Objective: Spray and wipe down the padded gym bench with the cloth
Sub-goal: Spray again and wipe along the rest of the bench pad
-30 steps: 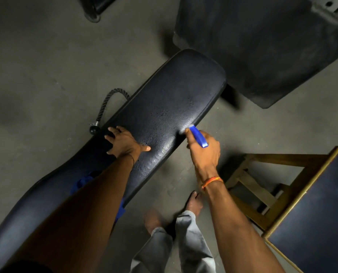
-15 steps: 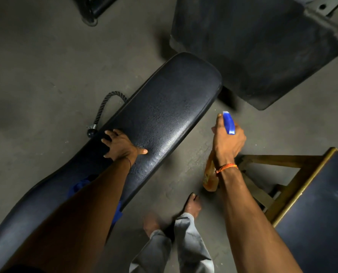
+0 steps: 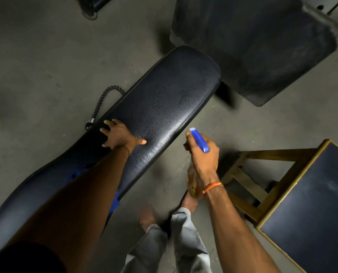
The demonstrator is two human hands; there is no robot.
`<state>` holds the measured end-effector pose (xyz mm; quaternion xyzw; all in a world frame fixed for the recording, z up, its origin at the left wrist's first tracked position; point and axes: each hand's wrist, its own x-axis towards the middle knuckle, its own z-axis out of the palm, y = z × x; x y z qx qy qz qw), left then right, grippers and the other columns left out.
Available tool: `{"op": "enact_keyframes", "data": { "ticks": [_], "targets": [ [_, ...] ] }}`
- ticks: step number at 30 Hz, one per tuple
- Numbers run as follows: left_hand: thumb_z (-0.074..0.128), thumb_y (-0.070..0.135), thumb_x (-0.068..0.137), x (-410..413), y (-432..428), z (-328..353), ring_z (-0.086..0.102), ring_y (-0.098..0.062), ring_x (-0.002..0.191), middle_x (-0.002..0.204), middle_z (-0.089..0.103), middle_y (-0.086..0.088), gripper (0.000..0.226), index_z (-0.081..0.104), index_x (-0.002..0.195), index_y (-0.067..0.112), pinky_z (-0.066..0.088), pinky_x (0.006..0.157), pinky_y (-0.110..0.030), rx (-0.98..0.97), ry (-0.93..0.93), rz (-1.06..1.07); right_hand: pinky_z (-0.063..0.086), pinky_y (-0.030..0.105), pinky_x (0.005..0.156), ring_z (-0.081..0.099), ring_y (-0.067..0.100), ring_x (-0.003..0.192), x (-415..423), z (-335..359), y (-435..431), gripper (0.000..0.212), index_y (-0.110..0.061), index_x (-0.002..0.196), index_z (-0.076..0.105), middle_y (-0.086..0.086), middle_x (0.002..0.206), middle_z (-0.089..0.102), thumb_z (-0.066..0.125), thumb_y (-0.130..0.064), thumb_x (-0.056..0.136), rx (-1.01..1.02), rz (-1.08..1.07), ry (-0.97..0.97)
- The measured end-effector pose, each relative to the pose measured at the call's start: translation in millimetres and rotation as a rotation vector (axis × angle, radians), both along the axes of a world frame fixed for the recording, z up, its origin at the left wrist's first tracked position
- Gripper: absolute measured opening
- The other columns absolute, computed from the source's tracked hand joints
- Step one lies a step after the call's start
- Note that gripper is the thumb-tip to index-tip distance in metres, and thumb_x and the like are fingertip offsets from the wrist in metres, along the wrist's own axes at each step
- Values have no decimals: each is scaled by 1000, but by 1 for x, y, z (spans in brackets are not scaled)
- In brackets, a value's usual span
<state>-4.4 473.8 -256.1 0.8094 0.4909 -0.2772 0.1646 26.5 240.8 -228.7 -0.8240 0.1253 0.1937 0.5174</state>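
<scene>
The black padded bench runs diagonally from lower left to upper middle, its far half speckled with droplets. My left hand lies flat on the pad with fingers spread over its left edge. My right hand is closed around a spray bottle with a blue head and an orange body, held just off the bench's right edge with the nozzle toward the pad. A blue cloth lies on the bench, mostly hidden under my left forearm.
A wooden stool with a dark seat stands at the right. A large dark pad sits beyond the bench end. A rope handle lies on the concrete floor left of the bench. My bare feet stand beside the bench.
My right hand swung the spray bottle away from the bench edge to the right, then came back toward the pad. More droplets show on the far half. My left hand stayed put.
</scene>
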Motion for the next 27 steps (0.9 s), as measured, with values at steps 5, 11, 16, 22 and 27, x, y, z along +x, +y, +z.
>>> {"op": "enact_keyframes", "data": {
  "ticks": [5, 11, 16, 22, 27],
  "targets": [
    [90, 55, 64, -21, 0, -7, 3, -47, 156, 170, -1, -19, 135, 10, 163, 8, 28, 109, -77, -4, -148, -55, 50, 38, 72, 65, 35, 77, -37, 9, 8, 43, -6, 79, 66, 17, 78, 70, 72, -47, 93, 140, 151, -101],
    [76, 30, 90, -91, -1, -8, 26, -30, 154, 166, 32, -10, 72, 46, 153, 13, 24, 125, -41, -73, -432, -229, 52, 53, 63, 53, 37, 60, -62, 28, 22, 39, -14, 82, 68, 15, 68, 60, 73, -51, 92, 301, 117, -52],
    [80, 49, 77, -157, -32, 13, 43, -24, 145, 154, 50, -5, 75, 60, 141, 14, 33, 122, -33, -178, -617, -305, 53, 53, 71, 62, 41, 74, -83, 59, 46, 30, -10, 81, 68, 20, 77, 64, 73, -34, 97, 338, 197, -164],
    [85, 31, 74, -184, -85, 42, 49, -15, 137, 151, 49, 1, 90, 41, 151, 20, 43, 115, -32, -312, -724, -158, 51, 45, 71, 62, 31, 73, -118, 101, 92, 28, -6, 83, 69, 18, 77, 66, 75, -29, 96, 414, 322, -230],
    [32, 48, 94, -183, -69, 55, 55, -20, 129, 138, 57, -7, 62, 52, 140, 12, 32, 114, -23, 70, -796, -263, 54, 29, 85, 69, 3, 87, -130, 113, 115, 19, -18, 102, 72, -13, 91, 74, 82, -26, 88, 426, 622, -200]
  ]
}}
